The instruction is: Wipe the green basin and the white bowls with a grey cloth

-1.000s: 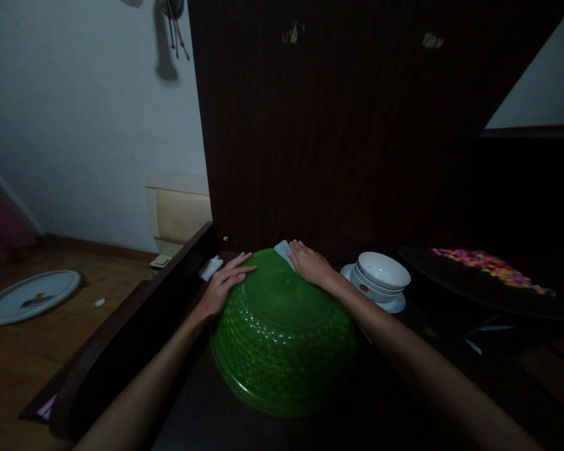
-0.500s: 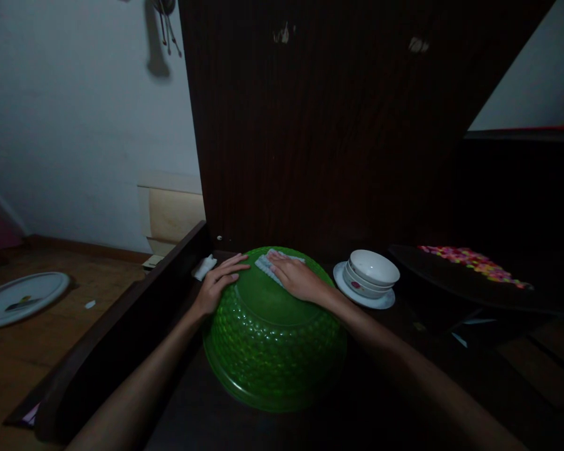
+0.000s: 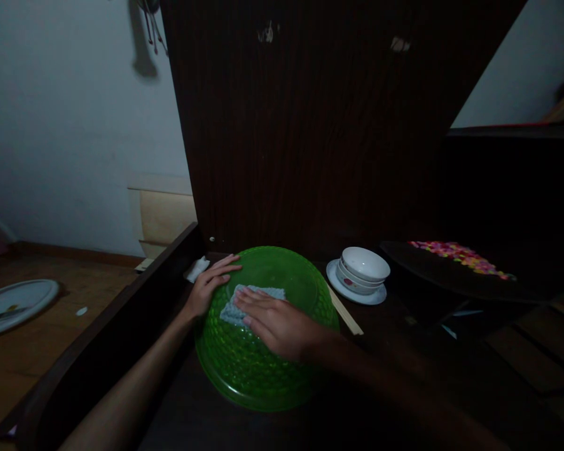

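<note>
A green textured plastic basin [image 3: 282, 263] stands upside down on the dark wooden surface in front of me. My left hand [image 3: 209, 288] lies against its upper left side, fingers stretched out over the edge of the upturned base. With its fingers together, my right hand [image 3: 272, 319] presses a folded pale grey-blue cloth [image 3: 232, 312] onto the near left part of the base. The palm and fingers cover part of the cloth. My right forearm hides the basin's right front side.
Right of the basin, several stacked white bowls [image 3: 365, 263] sit on a white plate [image 3: 378, 299]. Wooden chopsticks [image 3: 346, 313] lie beside them. Crumpled white tissue [image 3: 197, 269] is at the left by a raised wooden edge [image 3: 122, 326]. A tall dark panel [image 3: 301, 138] rises behind.
My right hand has slid the cloth toward me and left across the base. The basin has tipped slightly away from me, and the chopsticks have come into view. My left hand stays on its side.
</note>
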`<state>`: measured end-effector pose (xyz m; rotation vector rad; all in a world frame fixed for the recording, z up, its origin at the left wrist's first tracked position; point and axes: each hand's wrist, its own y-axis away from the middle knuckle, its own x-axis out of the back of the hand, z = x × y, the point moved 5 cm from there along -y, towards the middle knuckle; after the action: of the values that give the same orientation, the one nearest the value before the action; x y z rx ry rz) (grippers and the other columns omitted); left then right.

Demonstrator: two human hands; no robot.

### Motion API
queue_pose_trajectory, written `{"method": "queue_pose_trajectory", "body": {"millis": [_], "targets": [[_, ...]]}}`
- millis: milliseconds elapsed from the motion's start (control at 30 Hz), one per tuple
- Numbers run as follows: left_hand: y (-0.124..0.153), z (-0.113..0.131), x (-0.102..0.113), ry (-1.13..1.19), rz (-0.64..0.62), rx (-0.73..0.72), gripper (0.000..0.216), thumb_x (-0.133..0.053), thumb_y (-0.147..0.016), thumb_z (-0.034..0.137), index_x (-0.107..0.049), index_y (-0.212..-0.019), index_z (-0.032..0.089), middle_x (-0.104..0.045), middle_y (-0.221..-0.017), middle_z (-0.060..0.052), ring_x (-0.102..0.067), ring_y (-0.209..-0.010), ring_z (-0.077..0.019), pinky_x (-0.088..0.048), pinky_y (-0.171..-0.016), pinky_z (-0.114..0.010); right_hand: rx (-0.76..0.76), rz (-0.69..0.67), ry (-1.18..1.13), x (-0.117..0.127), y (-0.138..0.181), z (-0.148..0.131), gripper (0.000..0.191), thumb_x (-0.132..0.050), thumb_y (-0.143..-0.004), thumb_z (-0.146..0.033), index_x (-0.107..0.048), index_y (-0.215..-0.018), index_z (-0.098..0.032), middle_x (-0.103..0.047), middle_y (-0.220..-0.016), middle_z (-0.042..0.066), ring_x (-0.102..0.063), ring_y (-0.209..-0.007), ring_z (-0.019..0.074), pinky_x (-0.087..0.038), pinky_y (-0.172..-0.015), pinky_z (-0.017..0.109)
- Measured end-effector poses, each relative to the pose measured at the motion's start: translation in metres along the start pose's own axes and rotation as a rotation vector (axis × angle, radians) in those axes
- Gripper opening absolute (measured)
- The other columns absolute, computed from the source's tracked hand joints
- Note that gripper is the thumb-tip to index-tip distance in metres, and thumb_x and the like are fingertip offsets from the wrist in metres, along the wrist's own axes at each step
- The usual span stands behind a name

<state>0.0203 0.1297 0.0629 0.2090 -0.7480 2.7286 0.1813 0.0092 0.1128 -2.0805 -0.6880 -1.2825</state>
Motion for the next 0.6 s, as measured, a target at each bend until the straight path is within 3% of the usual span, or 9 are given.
{"method": "queue_pose_trajectory", "body": {"millis": [333,600], "targets": [[0.000,0.001,0.002,-0.032,-0.035,-0.017,0.032,-0.060,-0.085,0.034,-0.079,-0.109,0.025,-0.064,-0.140,-0.006,-0.042,-0.144,-0.0338,-0.017,-0.123,-0.061,0.047,0.180,0.192,-0.023,0.036,-0.015,0.047,-0.041,-0.103,-0.021,-0.048,-0.147,-0.007,-0.046,-0.155,0.014,-0.036,-0.147,0.0224,-0.032,-0.123,0.039],[0.000,0.000,0.001,-0.039,-0.034,-0.025,0.032,-0.060,-0.086,0.034,-0.078,-0.109,0.025,-0.063,-0.141,-0.006,-0.042,-0.144,-0.0337,-0.016,-0.122,-0.062,0.014,0.205,0.236,-0.008,0.045,0.014,0.047,-0.037,-0.104,-0.020,-0.048,-0.146,-0.003,-0.048,-0.151,0.018,-0.043,-0.144,0.0249,-0.039,-0.120,0.043]]}}
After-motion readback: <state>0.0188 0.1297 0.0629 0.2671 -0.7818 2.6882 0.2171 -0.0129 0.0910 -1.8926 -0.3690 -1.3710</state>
